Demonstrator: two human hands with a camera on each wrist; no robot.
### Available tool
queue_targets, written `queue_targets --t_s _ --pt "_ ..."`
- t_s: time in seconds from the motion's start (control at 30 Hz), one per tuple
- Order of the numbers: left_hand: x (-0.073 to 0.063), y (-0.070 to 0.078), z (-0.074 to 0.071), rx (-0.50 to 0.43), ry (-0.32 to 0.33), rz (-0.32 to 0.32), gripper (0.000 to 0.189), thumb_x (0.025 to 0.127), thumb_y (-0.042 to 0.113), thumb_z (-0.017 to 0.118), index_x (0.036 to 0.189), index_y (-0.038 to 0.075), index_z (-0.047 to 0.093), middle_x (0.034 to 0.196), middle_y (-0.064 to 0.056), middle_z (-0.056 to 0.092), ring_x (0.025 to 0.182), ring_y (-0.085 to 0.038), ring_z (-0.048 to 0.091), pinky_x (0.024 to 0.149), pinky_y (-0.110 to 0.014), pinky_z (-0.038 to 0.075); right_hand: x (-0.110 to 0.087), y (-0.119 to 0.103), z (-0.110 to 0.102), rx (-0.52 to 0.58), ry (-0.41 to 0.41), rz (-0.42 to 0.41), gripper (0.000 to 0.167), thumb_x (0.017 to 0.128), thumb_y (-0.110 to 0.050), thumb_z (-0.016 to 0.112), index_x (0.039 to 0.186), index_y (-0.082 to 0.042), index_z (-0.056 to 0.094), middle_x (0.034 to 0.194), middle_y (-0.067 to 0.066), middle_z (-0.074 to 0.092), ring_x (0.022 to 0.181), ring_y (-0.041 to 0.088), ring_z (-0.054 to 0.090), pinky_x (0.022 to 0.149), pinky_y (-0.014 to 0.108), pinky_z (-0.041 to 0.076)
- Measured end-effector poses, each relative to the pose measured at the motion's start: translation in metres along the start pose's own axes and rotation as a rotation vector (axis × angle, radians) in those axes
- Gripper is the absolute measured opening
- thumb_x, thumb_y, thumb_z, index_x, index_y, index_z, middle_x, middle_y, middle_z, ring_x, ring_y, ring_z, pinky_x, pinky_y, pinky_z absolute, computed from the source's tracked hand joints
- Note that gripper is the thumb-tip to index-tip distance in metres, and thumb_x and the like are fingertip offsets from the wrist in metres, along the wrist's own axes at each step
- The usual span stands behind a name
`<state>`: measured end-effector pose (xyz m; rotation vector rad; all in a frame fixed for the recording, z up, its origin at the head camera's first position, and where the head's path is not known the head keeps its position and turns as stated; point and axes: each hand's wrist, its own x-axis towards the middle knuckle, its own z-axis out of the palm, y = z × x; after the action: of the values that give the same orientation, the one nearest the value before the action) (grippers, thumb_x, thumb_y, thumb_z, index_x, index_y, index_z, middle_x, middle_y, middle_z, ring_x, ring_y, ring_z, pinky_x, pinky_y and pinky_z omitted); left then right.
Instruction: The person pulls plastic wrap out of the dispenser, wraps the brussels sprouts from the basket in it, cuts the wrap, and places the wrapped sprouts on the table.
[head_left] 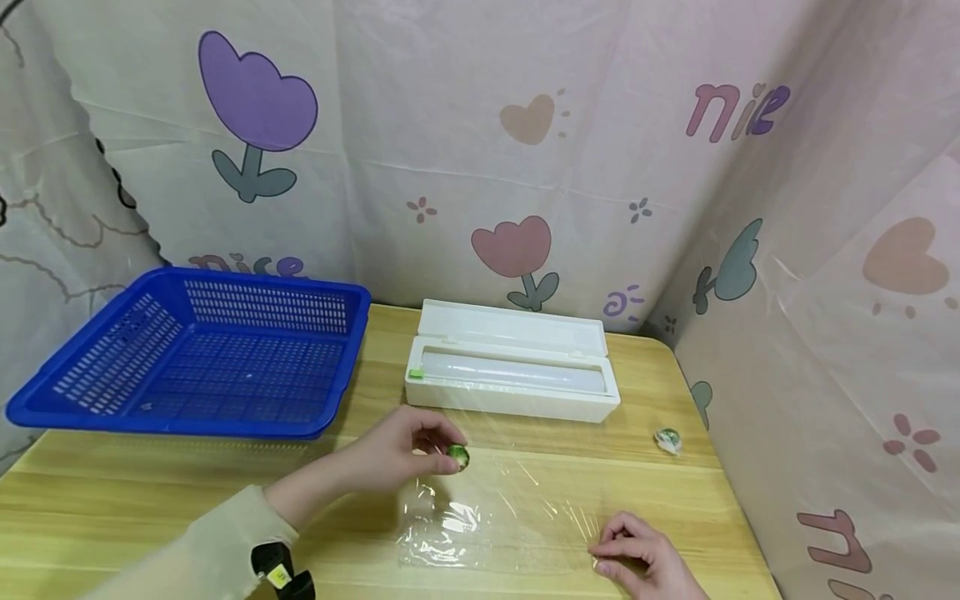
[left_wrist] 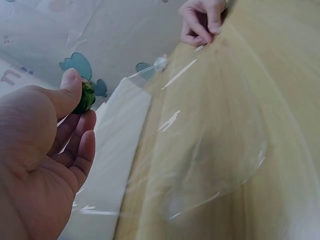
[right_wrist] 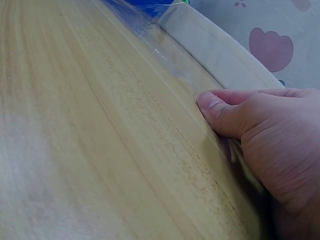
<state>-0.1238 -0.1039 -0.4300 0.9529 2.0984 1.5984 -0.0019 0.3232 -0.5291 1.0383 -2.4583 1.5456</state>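
My left hand (head_left: 408,446) pinches a small green Brussels sprout (head_left: 458,456) between thumb and fingers, above the left part of a clear sheet of cling film (head_left: 517,517). In the left wrist view the sprout (left_wrist: 86,96) shows dark green leaves beside the thumb tip. My right hand (head_left: 641,554) pinches the near right corner of the film, which stretches in creases toward the fingertips. The film runs back to a white cling film dispenser box (head_left: 510,404), its lid raised and a pale roll (head_left: 517,372) inside.
At the left stands a blue plastic basket (head_left: 330,417) with slotted walls. A film-wrapped green piece (head_left: 667,440) lies near the right edge of the wooden table (head_left: 360,533). Patterned cloth (head_left: 420,125) hangs behind the table and along its right side.
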Motion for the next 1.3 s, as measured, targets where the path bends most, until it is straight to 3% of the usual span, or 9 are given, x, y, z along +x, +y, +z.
queue_targets --t_s 0.4,0.7,0.9,1.13,1.3 --pt "0.008 -0.009 0.034 0.049 -0.061 0.032 0.027 0.095 0.012 0.08 0.119 0.0 0.074 0.101 0.006 0.075 0.094 -0.011 0.07 0.089 -0.032 0.059 -0.001 -0.001 0.001 -0.012 0.008 0.004 0.033 0.088 0.013 0.078 0.114 -0.007 0.08 0.108 0.004 0.065 0.091 0.017 0.064 0.073 0.025 0.058" --pt "0.011 -0.013 0.061 0.089 -0.129 -0.018 0.028 0.097 0.009 0.077 0.124 0.002 0.074 0.106 0.011 0.073 0.097 -0.003 0.068 0.089 -0.025 0.057 -0.002 -0.002 0.001 -0.011 0.013 0.021 0.032 0.089 0.012 0.078 0.114 -0.007 0.08 0.108 0.004 0.065 0.09 0.017 0.063 0.072 0.025 0.058" --pt "0.016 -0.012 0.074 0.191 -0.186 -0.006 0.027 0.098 0.004 0.075 0.125 0.003 0.074 0.11 0.011 0.072 0.097 0.001 0.066 0.084 -0.019 0.056 -0.002 -0.003 0.0 -0.009 0.014 0.024 0.031 0.089 0.012 0.077 0.114 -0.007 0.08 0.109 0.004 0.065 0.091 0.017 0.063 0.074 0.025 0.058" --pt "0.022 -0.019 0.085 0.373 -0.248 0.058 0.025 0.1 0.014 0.074 0.126 0.01 0.074 0.115 0.012 0.07 0.106 0.002 0.061 0.094 -0.02 0.052 -0.003 -0.003 0.001 -0.01 0.018 0.026 0.031 0.089 0.011 0.078 0.114 -0.007 0.08 0.109 0.004 0.065 0.092 0.017 0.063 0.074 0.025 0.058" --pt "0.022 -0.022 0.089 0.4 -0.274 0.046 0.024 0.101 0.017 0.074 0.124 0.013 0.075 0.115 0.014 0.069 0.105 0.002 0.059 0.092 -0.02 0.052 -0.002 -0.002 0.001 -0.008 0.02 0.015 0.032 0.089 0.012 0.077 0.114 -0.007 0.08 0.109 0.004 0.065 0.093 0.018 0.063 0.075 0.025 0.058"
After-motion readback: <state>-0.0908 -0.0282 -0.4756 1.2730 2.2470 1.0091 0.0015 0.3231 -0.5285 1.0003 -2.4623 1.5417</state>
